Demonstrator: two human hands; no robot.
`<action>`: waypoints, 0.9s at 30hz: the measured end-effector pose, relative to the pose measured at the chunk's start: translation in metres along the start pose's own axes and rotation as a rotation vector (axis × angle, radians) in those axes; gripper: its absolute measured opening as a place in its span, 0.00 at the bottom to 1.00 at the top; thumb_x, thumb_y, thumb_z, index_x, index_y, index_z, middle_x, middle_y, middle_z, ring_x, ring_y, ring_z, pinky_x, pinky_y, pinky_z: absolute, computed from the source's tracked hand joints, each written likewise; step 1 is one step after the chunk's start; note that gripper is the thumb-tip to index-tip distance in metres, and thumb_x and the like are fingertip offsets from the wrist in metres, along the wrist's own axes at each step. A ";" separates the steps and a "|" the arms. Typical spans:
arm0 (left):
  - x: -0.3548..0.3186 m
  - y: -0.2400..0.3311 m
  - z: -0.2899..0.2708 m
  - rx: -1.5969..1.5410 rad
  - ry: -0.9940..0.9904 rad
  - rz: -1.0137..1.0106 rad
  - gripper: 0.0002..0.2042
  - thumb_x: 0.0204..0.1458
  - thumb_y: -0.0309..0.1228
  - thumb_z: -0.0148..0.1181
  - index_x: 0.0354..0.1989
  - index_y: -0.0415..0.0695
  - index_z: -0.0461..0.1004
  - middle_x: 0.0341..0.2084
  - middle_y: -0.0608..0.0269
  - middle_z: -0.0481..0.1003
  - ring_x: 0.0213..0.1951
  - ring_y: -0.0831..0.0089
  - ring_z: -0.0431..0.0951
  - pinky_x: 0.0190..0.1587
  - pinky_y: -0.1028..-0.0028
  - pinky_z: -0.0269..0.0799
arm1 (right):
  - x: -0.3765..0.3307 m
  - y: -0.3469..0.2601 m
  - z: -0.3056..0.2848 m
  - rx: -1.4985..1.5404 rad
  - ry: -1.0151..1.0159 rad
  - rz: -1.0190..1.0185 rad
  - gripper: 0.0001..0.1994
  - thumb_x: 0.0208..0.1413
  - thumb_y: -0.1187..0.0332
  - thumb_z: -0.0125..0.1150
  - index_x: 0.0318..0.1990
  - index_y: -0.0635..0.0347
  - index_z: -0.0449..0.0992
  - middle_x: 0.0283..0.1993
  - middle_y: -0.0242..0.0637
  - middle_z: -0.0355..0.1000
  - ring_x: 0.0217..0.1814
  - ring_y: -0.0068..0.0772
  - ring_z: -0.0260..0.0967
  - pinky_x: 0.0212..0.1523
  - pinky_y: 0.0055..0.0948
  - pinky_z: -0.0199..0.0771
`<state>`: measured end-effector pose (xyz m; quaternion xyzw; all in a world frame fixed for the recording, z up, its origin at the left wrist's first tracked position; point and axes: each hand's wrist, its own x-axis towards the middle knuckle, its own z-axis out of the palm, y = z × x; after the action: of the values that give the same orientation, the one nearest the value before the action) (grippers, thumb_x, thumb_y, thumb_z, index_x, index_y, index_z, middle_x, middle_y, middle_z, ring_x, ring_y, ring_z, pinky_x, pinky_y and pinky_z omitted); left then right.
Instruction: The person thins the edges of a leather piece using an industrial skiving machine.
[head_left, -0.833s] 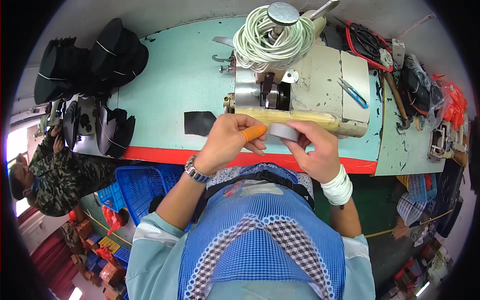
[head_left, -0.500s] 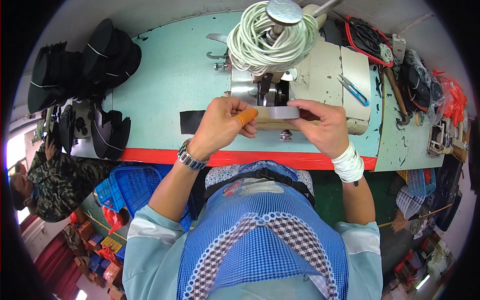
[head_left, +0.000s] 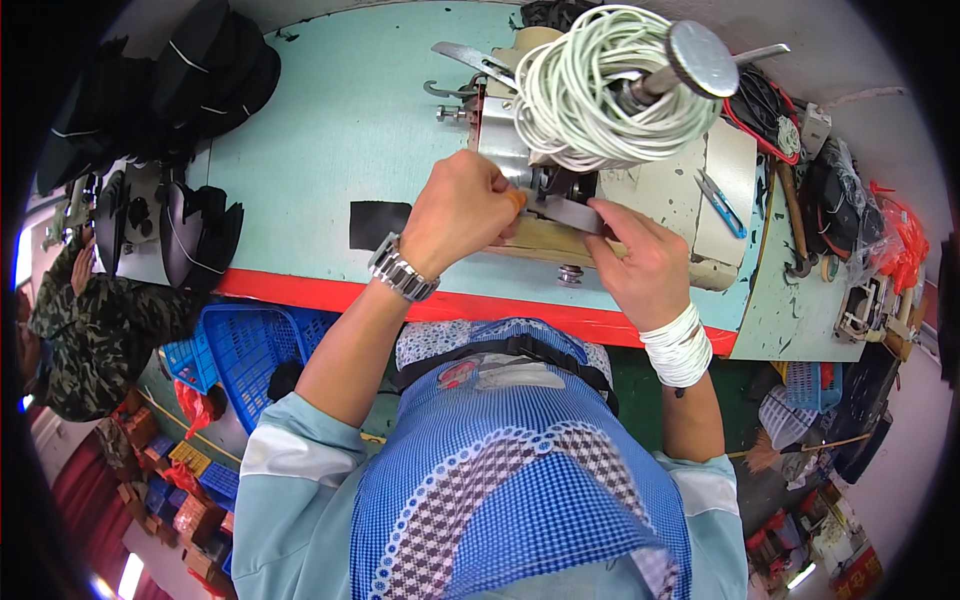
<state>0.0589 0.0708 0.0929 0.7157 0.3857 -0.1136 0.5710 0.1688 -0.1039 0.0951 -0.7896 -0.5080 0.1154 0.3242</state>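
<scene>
A slim grey bar (head_left: 570,213) spans the gap between my hands, at the front of a cream-coloured machine (head_left: 660,200) with a bright metal cover. My right hand (head_left: 640,250), white cord wound round its wrist, pinches the bar's right end between thumb and fingers. My left hand (head_left: 460,215) has its fingers closed at the other end; an orange finger cover (head_left: 517,198) shows there, and the other fingertips are partly hidden. A big coil of pale cord (head_left: 610,90) hangs on the machine's post, above the bar. A black flat piece (head_left: 378,225) lies left of my left hand.
Blue-handled thread snips (head_left: 722,205) lie on the machine's right part. Stacks of black pieces (head_left: 215,75) stand at the far left of the table (head_left: 330,110). Below its red front edge (head_left: 300,290) is a blue basket (head_left: 240,360). A person in camouflage (head_left: 100,320) is at the left.
My view has shifted, so the cord coil appears further right. The bar has tilted, its right end lower, and my left hand is turned more over its end.
</scene>
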 end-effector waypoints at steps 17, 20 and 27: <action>-0.002 -0.004 0.011 -0.168 0.079 0.039 0.10 0.52 0.25 0.54 0.28 0.27 0.75 0.21 0.52 0.77 0.24 0.71 0.80 0.28 0.77 0.78 | -0.004 0.028 0.016 0.266 0.169 0.181 0.15 0.41 0.79 0.64 0.40 0.62 0.78 0.28 0.39 0.73 0.28 0.28 0.72 0.30 0.22 0.70; -0.002 -0.004 0.012 -0.156 0.093 0.052 0.10 0.51 0.25 0.53 0.28 0.28 0.75 0.21 0.52 0.77 0.24 0.71 0.80 0.28 0.76 0.78 | -0.007 0.028 0.017 0.282 0.197 0.175 0.15 0.41 0.80 0.64 0.41 0.63 0.77 0.29 0.39 0.73 0.28 0.26 0.72 0.30 0.21 0.70; -0.003 -0.002 0.015 -0.211 0.102 0.046 0.09 0.50 0.23 0.53 0.28 0.27 0.75 0.21 0.52 0.77 0.24 0.71 0.80 0.28 0.77 0.77 | -0.008 0.030 0.021 0.345 0.220 0.209 0.15 0.42 0.81 0.64 0.41 0.65 0.77 0.29 0.38 0.74 0.28 0.23 0.71 0.30 0.19 0.69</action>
<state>0.0599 0.0564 0.0889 0.6650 0.4075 -0.0228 0.6254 0.1761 -0.1110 0.0590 -0.7787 -0.3575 0.1467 0.4942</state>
